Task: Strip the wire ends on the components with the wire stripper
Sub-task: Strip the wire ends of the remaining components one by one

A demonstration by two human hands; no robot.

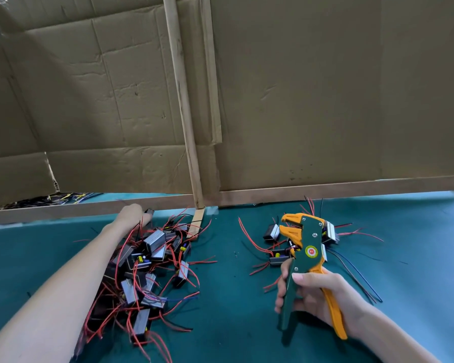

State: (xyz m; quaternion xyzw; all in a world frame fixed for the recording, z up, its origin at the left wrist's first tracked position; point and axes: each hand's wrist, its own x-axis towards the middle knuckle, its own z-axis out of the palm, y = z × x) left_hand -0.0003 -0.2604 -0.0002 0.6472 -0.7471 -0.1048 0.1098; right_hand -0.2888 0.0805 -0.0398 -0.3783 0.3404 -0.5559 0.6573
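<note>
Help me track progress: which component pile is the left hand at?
The larger pile; the left hand is at its far end. The smaller pile lies behind the wire stripper.

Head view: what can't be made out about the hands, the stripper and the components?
- Left hand: fingers hidden by its own back; grip on a component unclear.
- Wire ends: too small to tell stripped from unstripped.
- Right pile: partly hidden by the wire stripper in the right hand.
- Left pile: partly under the forearm.
</note>
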